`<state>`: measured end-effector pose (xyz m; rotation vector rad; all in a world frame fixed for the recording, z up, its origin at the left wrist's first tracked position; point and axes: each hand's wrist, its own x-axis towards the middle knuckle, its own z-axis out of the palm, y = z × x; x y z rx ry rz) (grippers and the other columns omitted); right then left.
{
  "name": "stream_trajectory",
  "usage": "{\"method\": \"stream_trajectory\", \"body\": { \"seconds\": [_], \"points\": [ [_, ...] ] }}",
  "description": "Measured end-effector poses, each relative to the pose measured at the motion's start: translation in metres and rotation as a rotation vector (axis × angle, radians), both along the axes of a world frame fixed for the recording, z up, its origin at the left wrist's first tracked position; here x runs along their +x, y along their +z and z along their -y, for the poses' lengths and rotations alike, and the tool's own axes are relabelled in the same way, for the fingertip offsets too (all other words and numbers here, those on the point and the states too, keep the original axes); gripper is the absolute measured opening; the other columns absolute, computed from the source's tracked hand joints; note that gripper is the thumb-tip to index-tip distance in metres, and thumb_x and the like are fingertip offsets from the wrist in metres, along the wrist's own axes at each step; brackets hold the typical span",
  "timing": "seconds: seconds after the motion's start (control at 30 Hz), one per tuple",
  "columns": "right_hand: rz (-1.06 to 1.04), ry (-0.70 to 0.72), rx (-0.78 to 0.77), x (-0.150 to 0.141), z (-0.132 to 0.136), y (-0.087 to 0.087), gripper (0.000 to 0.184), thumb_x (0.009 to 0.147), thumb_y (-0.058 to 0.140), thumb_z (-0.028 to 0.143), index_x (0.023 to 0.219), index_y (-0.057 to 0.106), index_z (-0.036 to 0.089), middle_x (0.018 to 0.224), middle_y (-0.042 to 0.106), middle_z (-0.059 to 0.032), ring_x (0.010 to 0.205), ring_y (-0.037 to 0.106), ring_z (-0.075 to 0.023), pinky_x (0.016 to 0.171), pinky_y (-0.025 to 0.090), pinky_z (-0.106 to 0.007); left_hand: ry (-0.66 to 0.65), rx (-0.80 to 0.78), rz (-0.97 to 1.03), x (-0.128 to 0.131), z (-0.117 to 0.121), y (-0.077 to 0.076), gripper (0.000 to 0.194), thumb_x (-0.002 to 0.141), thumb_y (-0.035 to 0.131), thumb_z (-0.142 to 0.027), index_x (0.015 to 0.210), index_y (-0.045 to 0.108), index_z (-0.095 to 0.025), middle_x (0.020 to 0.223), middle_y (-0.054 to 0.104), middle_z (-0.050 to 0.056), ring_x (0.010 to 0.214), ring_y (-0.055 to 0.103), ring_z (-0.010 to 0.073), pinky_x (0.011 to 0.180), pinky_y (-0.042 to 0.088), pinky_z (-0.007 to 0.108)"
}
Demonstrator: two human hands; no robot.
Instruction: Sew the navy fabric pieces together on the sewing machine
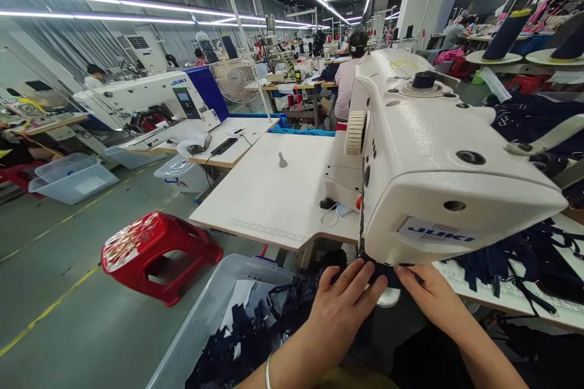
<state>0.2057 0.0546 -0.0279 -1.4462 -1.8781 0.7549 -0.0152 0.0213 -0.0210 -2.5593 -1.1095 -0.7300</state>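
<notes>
At the sewing end of a white JUKI sewing machine [410, 158], a piece of dark navy fabric [393, 278] lies between my hands. My left hand [342, 298] reaches in from the left, palm down, fingers stretched and apart, fingertips resting on the fabric. From the other side, my right hand [426, 292] pinches the fabric's edge, its fingertips partly under the machine head. The head hides the needle and presser foot. Below my left forearm stands a clear plastic bin [194, 334] with many navy strap pieces [246, 334] in it.
A white worktable [269, 194] with a printed ruler edge extends to the left. Beside it a red stool [159, 255] stands on the floor. More navy straps [497, 255] lie on the right-hand table. Another machine [150, 103] and a seated person [344, 82] are farther off.
</notes>
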Motion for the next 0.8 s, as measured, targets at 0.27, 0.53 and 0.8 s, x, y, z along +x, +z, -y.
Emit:
{"method": "stream_trajectory", "body": {
  "seconds": [0.27,0.53,0.8],
  "points": [
    [-0.022,-0.020,0.015,-0.001,0.000,0.001,0.033,0.090,0.045,0.041,0.075,0.068,0.023,0.082,0.068,-0.0077,0.090,0.063,-0.0280,0.085,0.051,-0.039,0.113,-0.356,0.543,0.009,-0.002,-0.062,0.083,0.085,0.058,-0.014,0.150,0.007,-0.011,0.150,0.028,0.025,0.140,0.028,0.0307,0.103,0.042,0.049],
    [0.011,-0.045,-0.004,-0.005,0.001,0.007,0.038,0.089,0.043,0.045,0.065,0.063,0.023,0.067,0.061,-0.0061,0.072,0.062,-0.0255,0.072,0.053,-0.037,0.242,-0.308,0.625,-0.007,-0.017,-0.076,0.074,0.086,0.028,0.003,0.152,0.000,-0.016,0.156,0.020,0.016,0.143,0.023,0.0224,0.108,0.039,0.043],
    [-0.004,-0.009,0.028,-0.004,0.002,0.005,0.039,0.091,0.043,0.041,0.060,0.058,0.023,0.077,0.063,-0.0063,0.085,0.062,-0.0252,0.073,0.051,-0.035,0.005,0.219,0.233,-0.036,-0.028,-0.041,0.081,0.083,0.051,0.004,0.148,0.023,-0.035,0.156,0.024,-0.004,0.145,0.016,0.0193,0.117,0.016,0.045]
  ]
}}
